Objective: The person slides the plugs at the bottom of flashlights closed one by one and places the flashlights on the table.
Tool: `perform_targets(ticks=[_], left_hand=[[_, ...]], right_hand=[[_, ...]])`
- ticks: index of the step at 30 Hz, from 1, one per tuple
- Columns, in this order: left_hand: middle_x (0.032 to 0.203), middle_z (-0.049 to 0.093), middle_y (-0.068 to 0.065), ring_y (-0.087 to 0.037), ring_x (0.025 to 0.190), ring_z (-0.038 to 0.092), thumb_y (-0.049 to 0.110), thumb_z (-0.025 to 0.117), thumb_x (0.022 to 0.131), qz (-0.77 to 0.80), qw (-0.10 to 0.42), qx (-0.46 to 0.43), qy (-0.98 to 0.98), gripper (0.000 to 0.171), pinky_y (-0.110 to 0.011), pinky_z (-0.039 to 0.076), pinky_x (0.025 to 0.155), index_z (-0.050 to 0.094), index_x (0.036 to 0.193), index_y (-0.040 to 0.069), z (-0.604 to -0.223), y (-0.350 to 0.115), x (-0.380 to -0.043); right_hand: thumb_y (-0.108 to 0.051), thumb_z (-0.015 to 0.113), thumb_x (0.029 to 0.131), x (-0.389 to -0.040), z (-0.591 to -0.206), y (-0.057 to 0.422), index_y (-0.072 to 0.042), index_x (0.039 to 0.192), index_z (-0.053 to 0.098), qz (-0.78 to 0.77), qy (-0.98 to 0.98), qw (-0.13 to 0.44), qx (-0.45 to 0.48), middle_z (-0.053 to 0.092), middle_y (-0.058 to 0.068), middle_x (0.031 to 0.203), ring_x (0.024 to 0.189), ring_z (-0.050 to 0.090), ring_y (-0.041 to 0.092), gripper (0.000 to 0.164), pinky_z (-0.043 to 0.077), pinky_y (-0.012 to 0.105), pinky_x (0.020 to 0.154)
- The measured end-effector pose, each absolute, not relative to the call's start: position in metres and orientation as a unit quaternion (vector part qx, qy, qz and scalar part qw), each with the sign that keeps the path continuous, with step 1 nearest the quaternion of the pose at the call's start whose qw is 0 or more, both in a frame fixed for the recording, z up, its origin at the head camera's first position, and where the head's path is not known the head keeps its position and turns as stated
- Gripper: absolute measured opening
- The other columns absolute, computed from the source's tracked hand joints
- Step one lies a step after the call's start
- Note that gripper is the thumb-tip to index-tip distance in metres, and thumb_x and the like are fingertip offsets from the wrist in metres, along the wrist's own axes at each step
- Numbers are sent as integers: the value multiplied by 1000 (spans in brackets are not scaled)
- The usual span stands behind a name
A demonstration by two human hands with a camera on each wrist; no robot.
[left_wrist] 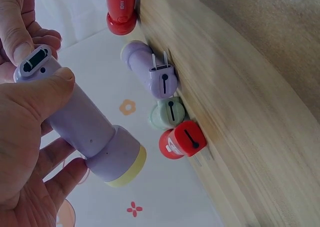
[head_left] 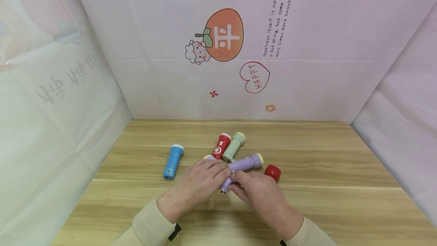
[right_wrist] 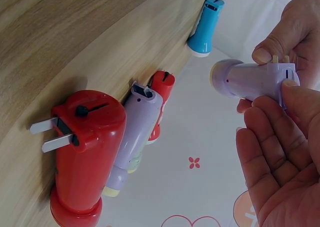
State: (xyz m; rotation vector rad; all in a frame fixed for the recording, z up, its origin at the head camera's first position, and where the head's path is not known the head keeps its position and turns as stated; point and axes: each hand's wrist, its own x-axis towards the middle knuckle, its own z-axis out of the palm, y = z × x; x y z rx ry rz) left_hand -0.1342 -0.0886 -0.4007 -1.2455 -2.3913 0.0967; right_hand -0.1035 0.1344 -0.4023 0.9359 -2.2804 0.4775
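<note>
Both hands meet on a small purple flashlight [left_wrist: 85, 112] with a pale yellow lens rim. My left hand [head_left: 201, 177] grips its barrel, thumb on one side and fingers around the other. At the tail end, my right hand [head_left: 266, 196] pinches the flashlight with thumb and forefinger; its other fingers extend loosely in the right wrist view. Two metal plug prongs [right_wrist: 281, 60] stick out from that tail, beside the thumbs. Just beyond the hands lies a second purple flashlight [head_left: 246, 163], its own prongs folded out in the left wrist view. In the head view, the hands cover most of the held flashlight.
A blue flashlight [head_left: 173, 161] lies to the left. Behind the hands, a red flashlight [head_left: 221, 145] and a pale green one [head_left: 234, 147] lie side by side. Another red flashlight [right_wrist: 90, 157], prongs out, is close to the right hand. Printed cloth walls [head_left: 164, 86] surround the wooden table [head_left: 307, 139].
</note>
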Motion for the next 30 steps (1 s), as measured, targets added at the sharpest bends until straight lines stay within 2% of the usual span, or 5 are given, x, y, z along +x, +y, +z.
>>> perform_targets(ticks=[15, 30], left_hand=[[135, 67, 6, -19, 128, 61, 30, 66, 103, 36, 223, -448, -865, 37, -37, 50, 109, 62, 138, 18, -402, -90, -134], [135, 67, 5, -19, 128, 62, 23, 69, 101, 31, 226, -450, -863, 39, -37, 49, 111, 61, 139, 17, -403, -91, -134]], right_hand=[[-19, 91, 79, -103, -402, 133, -18, 97, 68, 178, -865, 310, 351, 72, -11, 81, 68, 64, 3, 30, 52, 20, 59], [-17, 94, 76, -104, -403, 133, -17, 96, 70, 169, -865, 319, 348, 72, -10, 80, 66, 61, 4, 31, 50, 19, 57]])
